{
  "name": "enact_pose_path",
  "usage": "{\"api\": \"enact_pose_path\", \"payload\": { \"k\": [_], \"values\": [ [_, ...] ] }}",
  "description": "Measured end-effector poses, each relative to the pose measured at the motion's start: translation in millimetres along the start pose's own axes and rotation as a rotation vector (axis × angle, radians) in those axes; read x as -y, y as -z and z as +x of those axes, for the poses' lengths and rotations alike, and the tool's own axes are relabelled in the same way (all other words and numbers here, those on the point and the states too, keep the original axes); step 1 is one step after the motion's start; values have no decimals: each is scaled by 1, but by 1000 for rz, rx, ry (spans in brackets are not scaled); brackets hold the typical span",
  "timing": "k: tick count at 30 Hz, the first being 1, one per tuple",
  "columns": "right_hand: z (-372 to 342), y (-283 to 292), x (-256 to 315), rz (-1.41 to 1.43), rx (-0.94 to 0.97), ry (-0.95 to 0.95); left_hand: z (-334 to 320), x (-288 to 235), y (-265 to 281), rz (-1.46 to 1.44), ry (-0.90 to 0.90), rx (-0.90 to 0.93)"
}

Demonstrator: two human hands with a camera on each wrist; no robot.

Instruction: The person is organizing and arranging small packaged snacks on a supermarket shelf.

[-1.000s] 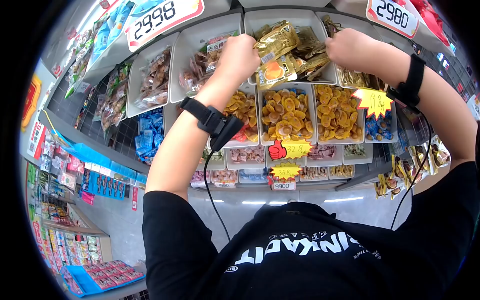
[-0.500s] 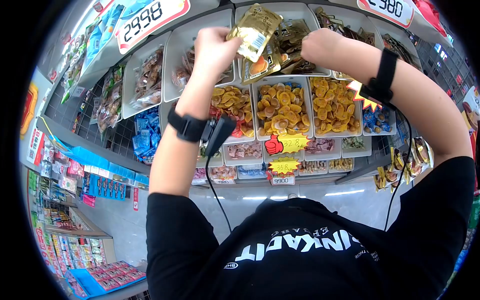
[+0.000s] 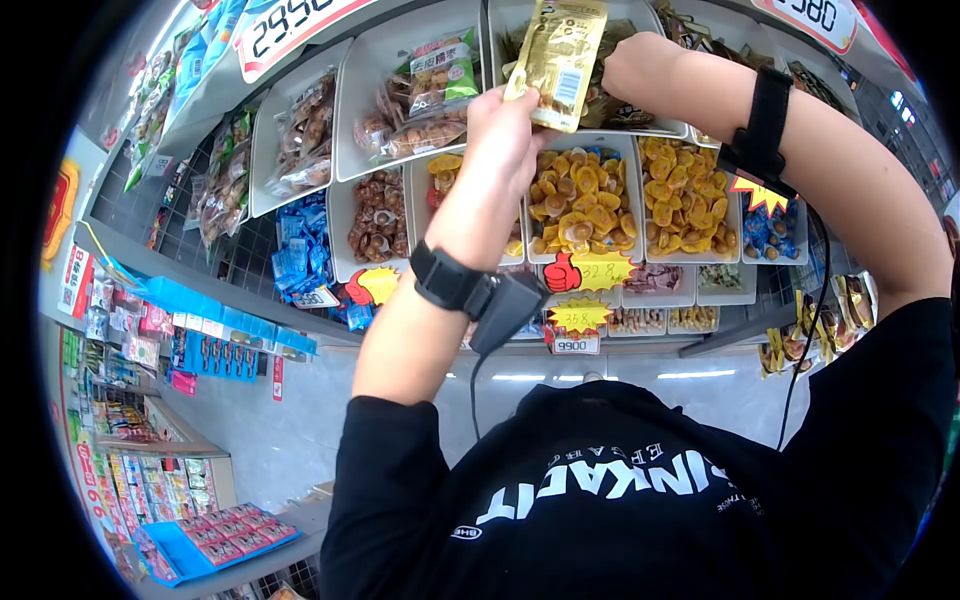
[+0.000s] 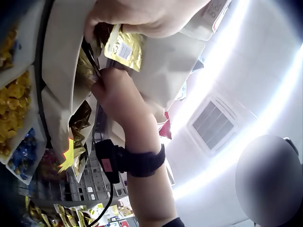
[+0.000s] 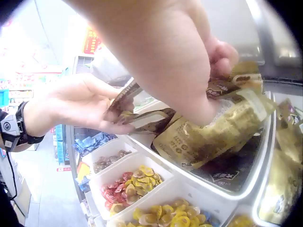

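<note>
Left hand (image 3: 507,128) has moved rightward, pinching a gold pouch (image 3: 558,62) by its near end over the bin (image 3: 512,15), likely to leave its face uncovered; the right hand (image 3: 642,78) reaches among other pouches (image 5: 189,146) inside, its grip impossible to tell.

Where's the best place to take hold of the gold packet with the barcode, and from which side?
Probably a pinch on its long right edge, coming in from the right. The gold packet is a flat pouch, and that edge looks uncovered in the head view, whereas the left grip covers part of the lower left edge.
</note>
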State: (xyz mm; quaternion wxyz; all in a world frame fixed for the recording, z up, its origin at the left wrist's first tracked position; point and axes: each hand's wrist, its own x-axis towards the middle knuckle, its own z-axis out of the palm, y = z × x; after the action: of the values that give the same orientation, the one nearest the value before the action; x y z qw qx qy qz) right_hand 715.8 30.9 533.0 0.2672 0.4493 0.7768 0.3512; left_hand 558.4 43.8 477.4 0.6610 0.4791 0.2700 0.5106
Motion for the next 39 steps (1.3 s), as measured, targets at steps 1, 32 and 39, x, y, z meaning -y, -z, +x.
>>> {"api": "enact_pose_path", "payload": {
  "k": [1, 32, 39],
  "values": [
    [4, -5, 0, 2, -2, 6, 5, -3, -1, 21, 68, -1],
    [-88, -22, -53, 1098, -312, -286, 60, -22, -8, 437, 320, 82],
    [-78, -49, -23, 1634, -401, -491, 51, -30, 4, 401, 0, 2]
  ]
}}
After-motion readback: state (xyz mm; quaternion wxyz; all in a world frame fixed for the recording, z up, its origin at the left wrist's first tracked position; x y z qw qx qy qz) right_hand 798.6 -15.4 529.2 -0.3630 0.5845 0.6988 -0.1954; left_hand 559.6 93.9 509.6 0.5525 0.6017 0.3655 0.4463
